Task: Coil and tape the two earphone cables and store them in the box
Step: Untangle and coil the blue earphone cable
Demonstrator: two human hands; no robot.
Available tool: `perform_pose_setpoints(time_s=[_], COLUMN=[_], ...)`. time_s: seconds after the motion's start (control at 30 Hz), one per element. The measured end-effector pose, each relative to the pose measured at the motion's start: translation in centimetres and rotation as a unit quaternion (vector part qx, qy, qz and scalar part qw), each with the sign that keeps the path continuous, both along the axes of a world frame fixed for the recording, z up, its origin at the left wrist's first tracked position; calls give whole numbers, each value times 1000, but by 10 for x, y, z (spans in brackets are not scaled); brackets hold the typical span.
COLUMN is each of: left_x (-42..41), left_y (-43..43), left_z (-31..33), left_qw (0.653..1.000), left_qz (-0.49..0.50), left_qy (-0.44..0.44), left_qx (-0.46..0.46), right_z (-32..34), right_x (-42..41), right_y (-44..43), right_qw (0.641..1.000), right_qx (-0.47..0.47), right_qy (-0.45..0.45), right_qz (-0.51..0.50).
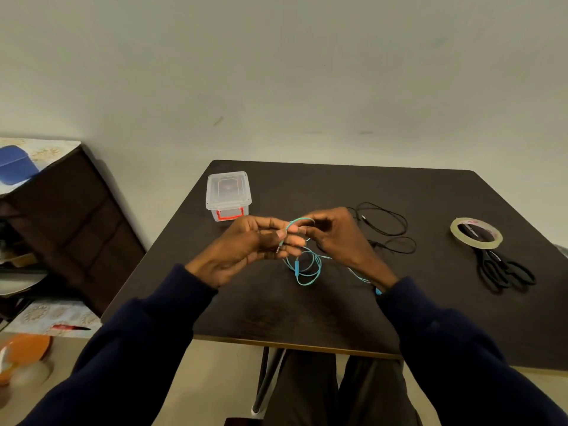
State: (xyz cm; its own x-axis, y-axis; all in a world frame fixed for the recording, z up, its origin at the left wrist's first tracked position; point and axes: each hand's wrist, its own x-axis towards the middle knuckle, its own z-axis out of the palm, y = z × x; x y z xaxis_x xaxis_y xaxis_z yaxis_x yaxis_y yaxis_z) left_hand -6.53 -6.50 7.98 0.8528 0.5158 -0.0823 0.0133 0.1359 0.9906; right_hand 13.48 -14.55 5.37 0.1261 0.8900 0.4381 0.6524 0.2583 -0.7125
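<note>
Coiling step, first cable. My left hand (255,244) pinching plug end of teal earphone cable (304,265), my right hand (335,235) gripping loop and feeding it round left fingers (289,241). Rest of teal cable trailing on table (338,309) below hands. Black earphone cable (387,229) lying loose just right of hands, untouched. Tape roll (475,232) and scissors (504,272) far right, box (229,195) lidded, far left. Next, probably: winding remaining slack evenly, keeping coil pinched before reaching for tape.
</note>
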Motion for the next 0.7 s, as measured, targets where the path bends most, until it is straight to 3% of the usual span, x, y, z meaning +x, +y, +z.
perform_pose_setpoints(time_s=[0.1,0.2,0.33,0.5,0.7], left_x=[0,7,20,31,37], left_y=[1,0,-7,-17,-24], left_z=[3,3,6,15,23], left_qw=[995,987,985,984,969], left_qz=[-10,-58,-90,-100,-149], left_qy=[-30,-40,-37,-49,-93], left_qx=[-93,-144,-142,-142,-173], right_z=[0,4,17,34,39], right_x=[5,10,20,23,21], right_y=[-6,-10,-10,-6,-6], right_qw=[996,996,999,995,991], right_qx=[17,33,48,69,118], right_qy=[84,82,-13,-49,23], right_qz=[-11,-15,11,50,59])
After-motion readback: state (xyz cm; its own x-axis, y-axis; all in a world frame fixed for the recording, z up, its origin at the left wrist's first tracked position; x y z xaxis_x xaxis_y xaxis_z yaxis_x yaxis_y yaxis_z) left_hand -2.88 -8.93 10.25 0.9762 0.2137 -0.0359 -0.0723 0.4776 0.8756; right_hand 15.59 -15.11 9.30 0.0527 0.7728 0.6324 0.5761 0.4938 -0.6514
